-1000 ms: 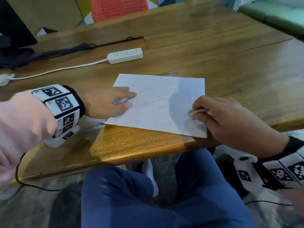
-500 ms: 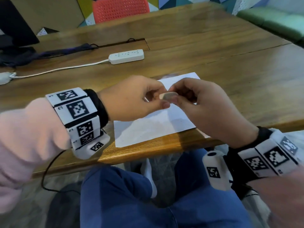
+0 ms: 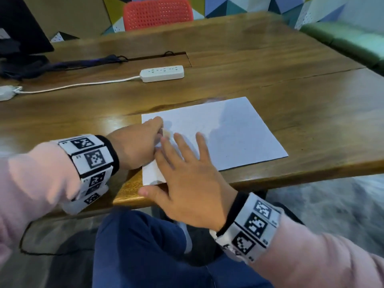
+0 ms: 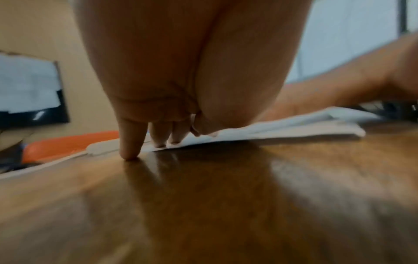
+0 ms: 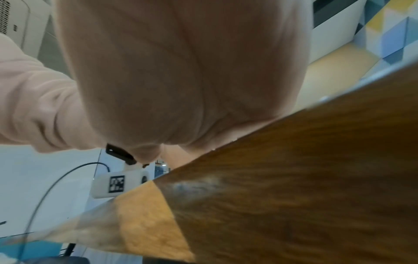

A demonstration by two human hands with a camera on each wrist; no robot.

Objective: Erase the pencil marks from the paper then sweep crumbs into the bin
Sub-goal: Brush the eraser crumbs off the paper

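A white paper (image 3: 228, 129) lies near the front edge of the wooden table (image 3: 291, 80). My left hand (image 3: 161, 130) is at the sheet's left part and pinches a small pale eraser (image 3: 166, 133) against the sheet. My right hand (image 3: 185, 154) lies flat, fingers spread, on the paper's near left corner. In the left wrist view the fingers (image 4: 158, 135) curl down onto the paper (image 4: 282, 126) and the little finger touches the table; the eraser is hidden there. The right wrist view shows only the palm (image 5: 181, 80) above the table edge (image 5: 294, 160). No bin is in view.
A white power strip (image 3: 162, 73) with its cord lies behind the paper. A dark cloth (image 3: 62, 64) and a black monitor (image 3: 22, 28) are at the far left. A red chair (image 3: 158, 13) stands beyond the table, a green sofa (image 3: 342, 38) to the right.
The eraser passed from my right hand to my left above the paper. My left hand now holds it on the sheet's left part, and my right hand has flattened onto the near corner.
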